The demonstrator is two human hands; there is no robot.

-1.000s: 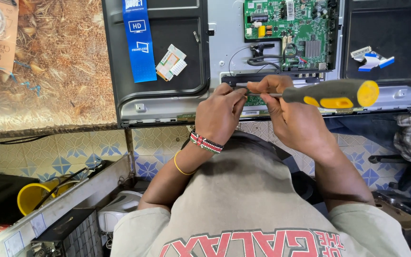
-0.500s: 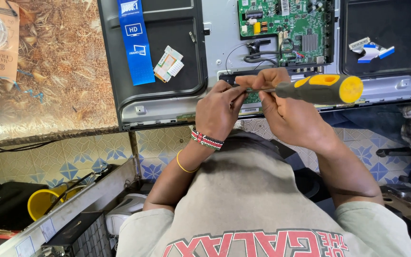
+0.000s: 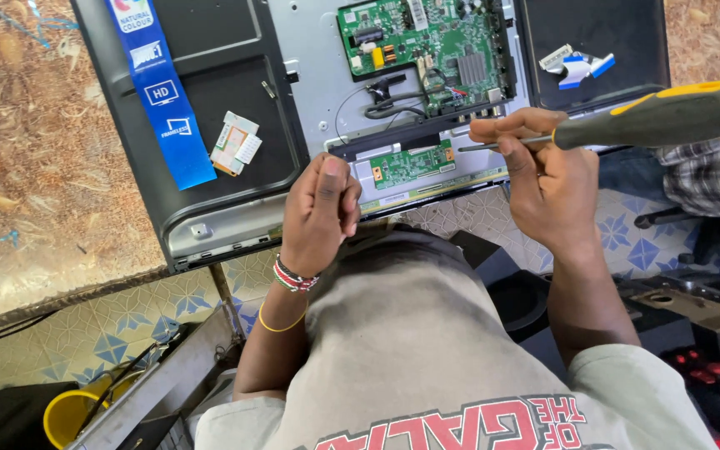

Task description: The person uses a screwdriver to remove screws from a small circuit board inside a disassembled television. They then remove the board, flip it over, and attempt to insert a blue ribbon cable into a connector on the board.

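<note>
An opened flat television (image 3: 210, 50) lies back-up on a table, showing a green main board (image 3: 427, 42) and a small green board (image 3: 414, 164) near its lower edge. My right hand (image 3: 547, 187) grips a screwdriver (image 3: 660, 117) with a black and yellow handle. The metal shaft runs left across my fingers, and its tip hovers just right of the small board. My left hand (image 3: 320, 208), with bracelets at the wrist, hovers over the television's lower edge, left of the small board. Its fingers are bunched together, and I cannot tell if anything small is pinched in them.
A blue sticker strip (image 3: 160, 92) and a small folded label (image 3: 235, 143) lie on the black back cover. A white and blue ribbon cable (image 3: 577, 67) rests at the upper right. A yellow cup (image 3: 68, 412) and dark equipment (image 3: 710, 325) stand on the tiled floor.
My hands, which were together at the small board, have parted. The right hand has drawn the screwdriver off to the right, and the left hand has closed into a bunch.
</note>
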